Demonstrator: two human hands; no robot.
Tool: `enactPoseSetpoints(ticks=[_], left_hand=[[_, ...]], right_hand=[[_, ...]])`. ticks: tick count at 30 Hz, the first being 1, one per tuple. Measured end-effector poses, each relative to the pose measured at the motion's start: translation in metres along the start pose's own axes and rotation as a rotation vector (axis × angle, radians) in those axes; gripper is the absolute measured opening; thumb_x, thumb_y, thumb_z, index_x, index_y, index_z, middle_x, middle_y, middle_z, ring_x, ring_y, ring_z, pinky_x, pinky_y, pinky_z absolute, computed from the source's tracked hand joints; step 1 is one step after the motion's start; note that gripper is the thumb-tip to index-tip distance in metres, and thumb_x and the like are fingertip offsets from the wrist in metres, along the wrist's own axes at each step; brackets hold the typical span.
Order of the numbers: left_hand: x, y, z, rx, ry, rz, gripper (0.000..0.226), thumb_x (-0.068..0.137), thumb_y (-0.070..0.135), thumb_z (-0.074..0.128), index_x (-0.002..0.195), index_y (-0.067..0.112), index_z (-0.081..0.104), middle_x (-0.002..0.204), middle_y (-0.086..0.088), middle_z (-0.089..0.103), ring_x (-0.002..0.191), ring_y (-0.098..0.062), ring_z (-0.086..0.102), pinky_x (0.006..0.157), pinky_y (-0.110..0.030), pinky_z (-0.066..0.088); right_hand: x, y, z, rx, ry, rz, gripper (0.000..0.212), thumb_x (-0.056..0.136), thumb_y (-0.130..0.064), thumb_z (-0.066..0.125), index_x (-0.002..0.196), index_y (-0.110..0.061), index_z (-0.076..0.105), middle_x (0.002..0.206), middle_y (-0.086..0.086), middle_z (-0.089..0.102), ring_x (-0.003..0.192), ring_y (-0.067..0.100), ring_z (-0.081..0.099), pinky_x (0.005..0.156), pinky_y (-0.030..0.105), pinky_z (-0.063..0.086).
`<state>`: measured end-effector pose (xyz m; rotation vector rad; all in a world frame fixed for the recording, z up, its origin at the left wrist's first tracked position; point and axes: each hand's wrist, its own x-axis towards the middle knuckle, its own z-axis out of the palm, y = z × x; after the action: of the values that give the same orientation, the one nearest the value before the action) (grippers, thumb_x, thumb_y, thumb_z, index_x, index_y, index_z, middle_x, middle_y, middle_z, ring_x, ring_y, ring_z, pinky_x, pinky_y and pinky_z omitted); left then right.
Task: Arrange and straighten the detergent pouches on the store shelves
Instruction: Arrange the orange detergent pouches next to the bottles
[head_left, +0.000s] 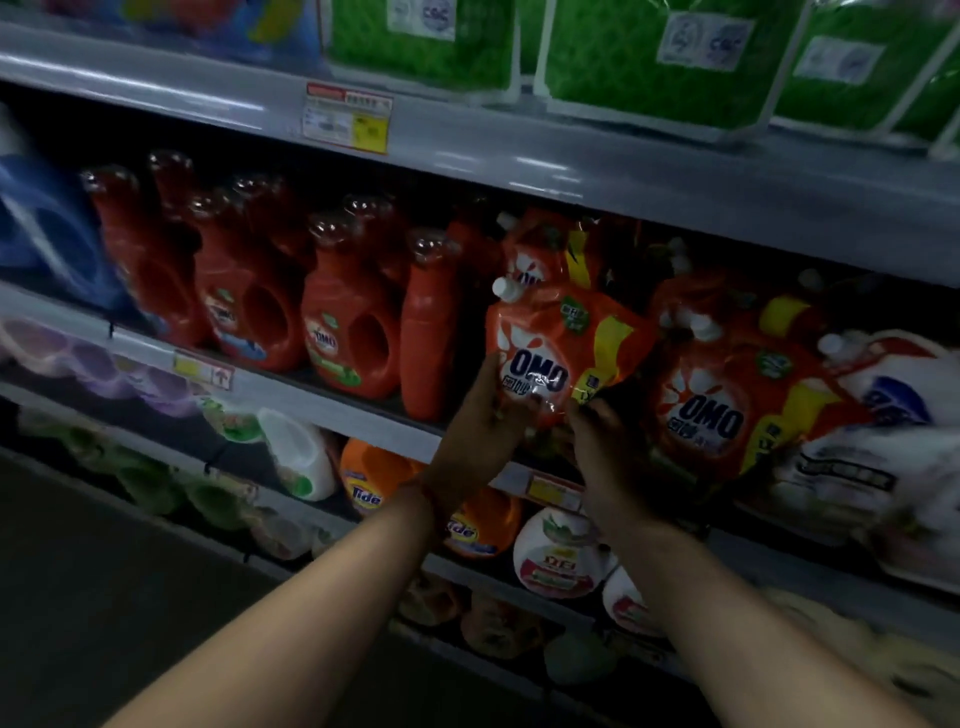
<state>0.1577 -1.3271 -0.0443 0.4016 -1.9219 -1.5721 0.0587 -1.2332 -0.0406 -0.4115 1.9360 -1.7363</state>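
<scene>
Hands: both raised to the middle shelf; left hand (485, 415) grips the lower left edge of the held OMO pouch (558, 345), thumb on its front face; right hand (605, 441) pinches the pouch's lower right corner; fingers of both curl onto the pouch, neither hand released.
Held pouch: orange, white spout cap at top left, tilted slightly with its face toward the camera; it stands at the front edge of the middle shelf (322, 395), to the right of the red bottles (348, 322); whether its base rests on the shelf cannot be told, the hands cover it.
Reason for grip: a hold at both lower corners likely serves to square the soft pouch upright and face its label outward; judged, not seen.
Neighbouring stock: a second OMO pouch (727, 395) just to the right, leaning; further pouches behind, crowded and uneven; white pouches (872, 415) at far right, slumped forward over the edge.
Task standing: straightening appears under way; the right-hand group seems not yet put in order.
Surface: grey metal shelving with price tags (347, 118) on the front rails; green packs (649, 57) on the shelf above; Tide bottles (371, 478) on the shelf below.
Room: dim store aisle; dark floor at lower left; edges of view blurred.
</scene>
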Motion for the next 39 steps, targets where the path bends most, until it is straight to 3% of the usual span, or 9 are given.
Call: enactPoseSetpoints(ticks=[9,13,16,21,23,26,29,32,39], left_hand=[[-0.001,-0.008,-0.039,0.196,-0.003,0.125,0.056,0.099,0.035,0.058,0.150,0.029,0.036,0.138,0.005,0.056,0.123,-0.013,0.057,0.100,-0.041,0.051],[0.009,0.028,-0.045,0.714,0.091,0.441,0.060,0.098,0.028,0.056,0.153,0.021,0.032,0.135,-0.010,0.051,0.090,-0.024,0.062,0.069,-0.032,0.052],[0.026,0.048,-0.043,0.870,0.092,0.518,0.057,0.099,0.027,0.052,0.153,0.020,0.034,0.127,-0.014,0.059,0.085,-0.028,0.066,0.064,-0.041,0.056],[0.027,0.059,-0.047,0.866,0.199,0.469,0.030,0.102,0.028,0.047,0.124,0.015,0.063,0.102,-0.010,0.072,0.079,-0.026,0.069,0.064,-0.038,0.056],[0.028,0.061,-0.046,0.860,0.211,0.436,0.027,0.104,0.028,0.047,0.117,0.015,0.066,0.096,-0.005,0.072,0.066,-0.019,0.062,0.056,-0.027,0.045],[0.033,0.061,-0.045,0.743,0.202,0.357,0.024,0.104,0.028,0.048,0.111,0.017,0.067,0.090,0.002,0.068,0.065,-0.011,0.051,0.057,-0.024,0.033],[0.036,0.062,-0.045,0.637,0.201,0.320,0.020,0.103,0.028,0.050,0.104,0.018,0.067,0.086,0.011,0.061,0.071,-0.008,0.057,0.062,-0.025,0.037],[0.034,0.064,-0.043,0.611,0.189,0.301,0.018,0.104,0.026,0.050,0.098,0.019,0.065,0.081,0.011,0.060,0.068,0.000,0.055,0.061,-0.025,0.040],[0.032,0.072,-0.036,0.549,0.154,0.223,0.020,0.104,0.026,0.048,0.093,0.019,0.063,0.086,-0.004,0.069,0.076,-0.022,0.064,0.065,-0.037,0.050]], right_hand=[[-0.012,0.008,0.025,-0.126,0.141,-0.131,0.019,0.097,-0.029,0.058,0.095,-0.011,0.062,0.095,0.022,0.063,0.089,0.038,0.062,0.082,0.051,0.051],[-0.012,0.017,0.031,-0.282,0.193,-0.238,0.029,0.099,-0.032,0.055,0.118,-0.010,0.059,0.102,-0.005,0.053,0.097,0.015,0.049,0.085,0.033,0.041],[-0.018,0.017,0.030,-0.421,0.156,-0.337,0.007,0.101,-0.030,0.048,0.098,-0.024,0.047,0.081,-0.020,0.041,0.077,0.009,0.044,0.074,0.019,0.035],[-0.024,0.014,0.021,-0.457,0.017,-0.409,0.023,0.101,-0.025,0.050,0.080,-0.033,0.046,0.072,-0.013,0.043,0.063,-0.003,0.043,0.055,0.011,0.030],[-0.021,0.019,0.016,-0.396,-0.036,-0.392,0.009,0.101,-0.026,0.051,0.103,-0.022,0.059,0.083,-0.016,0.053,0.073,-0.006,0.049,0.062,0.012,0.038],[-0.018,0.022,0.008,-0.267,-0.158,-0.414,0.035,0.102,-0.024,0.050,0.135,-0.015,0.053,0.118,-0.014,0.059,0.104,-0.006,0.054,0.081,0.001,0.041],[-0.013,0.027,0.001,-0.296,-0.240,-0.412,0.037,0.103,-0.020,0.047,0.139,-0.011,0.051,0.128,-0.002,0.058,0.115,0.007,0.055,0.086,0.009,0.043],[-0.006,0.033,-0.001,-0.384,-0.083,-0.334,0.035,0.102,-0.026,0.049,0.135,-0.016,0.056,0.117,0.002,0.061,0.108,0.017,0.058,0.083,0.028,0.045],[0.006,0.035,0.007,-0.459,0.065,-0.210,0.032,0.099,-0.032,0.052,0.121,-0.014,0.066,0.113,0.008,0.066,0.106,0.025,0.060,0.082,0.028,0.042]])
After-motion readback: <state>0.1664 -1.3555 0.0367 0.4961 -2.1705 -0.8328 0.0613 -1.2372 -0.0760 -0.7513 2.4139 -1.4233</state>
